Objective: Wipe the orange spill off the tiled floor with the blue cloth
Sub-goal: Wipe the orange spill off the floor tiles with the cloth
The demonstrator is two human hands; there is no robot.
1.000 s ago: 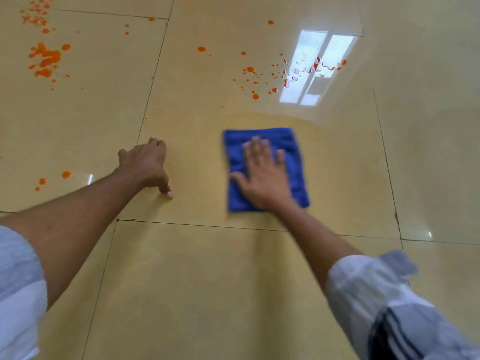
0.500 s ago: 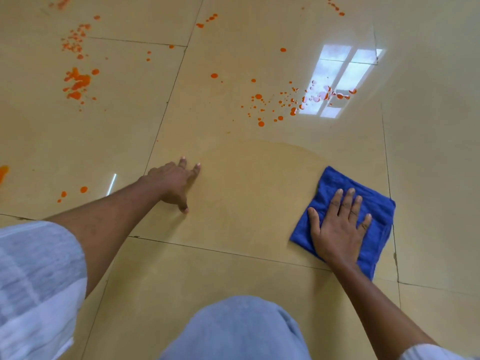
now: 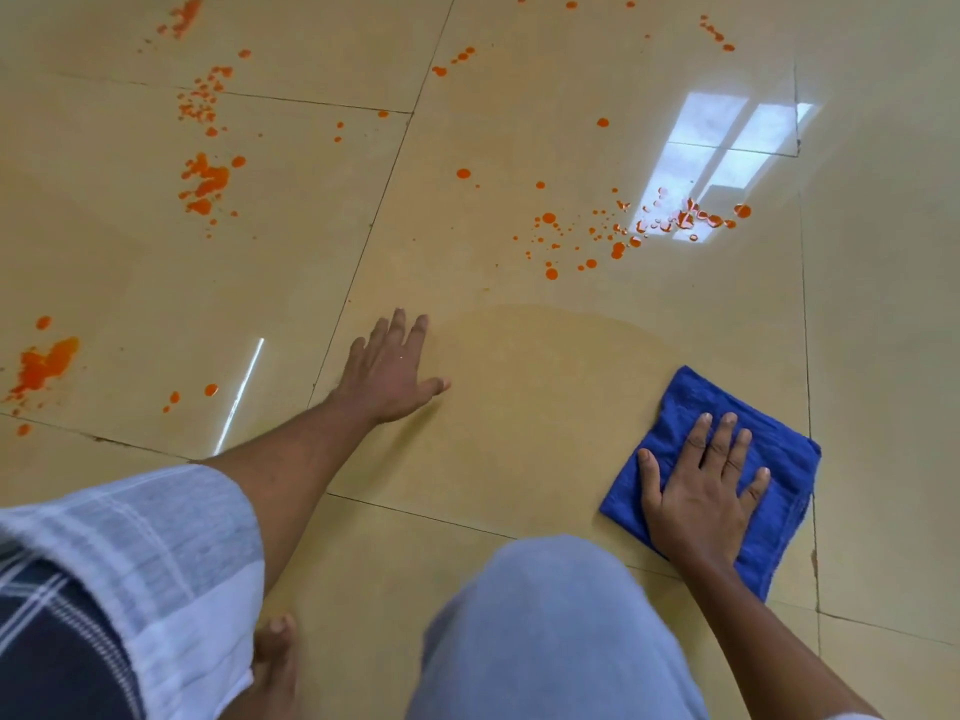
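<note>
A folded blue cloth [image 3: 779, 459] lies flat on the glossy beige tiled floor [image 3: 545, 407] at the lower right. My right hand [image 3: 701, 485] presses on it, palm down with fingers spread. My left hand [image 3: 387, 368] rests flat on the floor left of centre, fingers straight. Orange spill drops [image 3: 587, 241] are scattered beyond both hands, near a bright window reflection. Larger orange splashes lie at the far left [image 3: 205, 181] and at the left edge [image 3: 44, 363]. A dull wet smear [image 3: 545, 356] covers the tile between my hands.
My knee in light blue trousers [image 3: 550, 631] fills the bottom centre and a bare foot [image 3: 275, 657] shows beside it. Dark grout lines cross the floor. More small orange drops [image 3: 714, 33] lie at the top right.
My right hand swept the cloth from the tile's centre to the lower right, then held there. My left hand's fingers straightened flat. The view tilted, bringing my knee and more spill into sight.
</note>
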